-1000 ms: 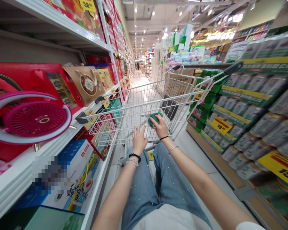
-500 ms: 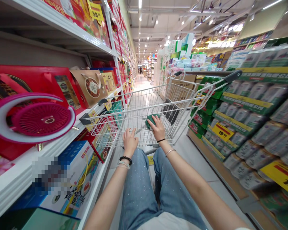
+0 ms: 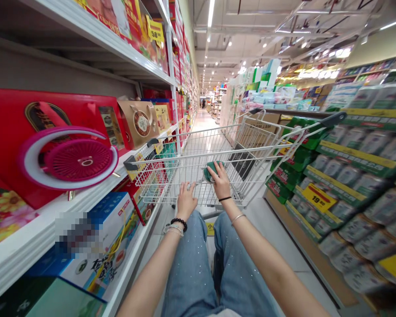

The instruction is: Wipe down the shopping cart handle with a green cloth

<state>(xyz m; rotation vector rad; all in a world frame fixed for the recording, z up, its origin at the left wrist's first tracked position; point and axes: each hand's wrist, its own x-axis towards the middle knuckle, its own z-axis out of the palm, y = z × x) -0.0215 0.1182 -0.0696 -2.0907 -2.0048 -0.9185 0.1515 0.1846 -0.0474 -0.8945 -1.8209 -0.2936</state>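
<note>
Cart [image 3: 198,155] rolled toward the 19.90 tag [image 3: 317,198], left hand [image 3: 185,200] open, right hand [image 3: 221,182] gripping green cloth [image 3: 208,171].

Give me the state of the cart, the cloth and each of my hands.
shopping cart, standing in the aisle, handle at far end.
green cloth, bunched against the cart's wire.
right hand, closed on the cloth.
left hand, open, fingertips on the wire.

Wire cart [image 3: 218,145] is blocking straight ahead, with both hands, left [image 3: 185,200] and right [image 3: 221,178], pressing against its mesh. The shelf edge [image 3: 86,196] and pink fan [image 3: 75,160] are crowding the left side, just beside the cart. Can stacks [image 3: 350,176] are walling off the right. Bare floor [image 3: 273,220] is lying open between the cart and the cans.
</note>
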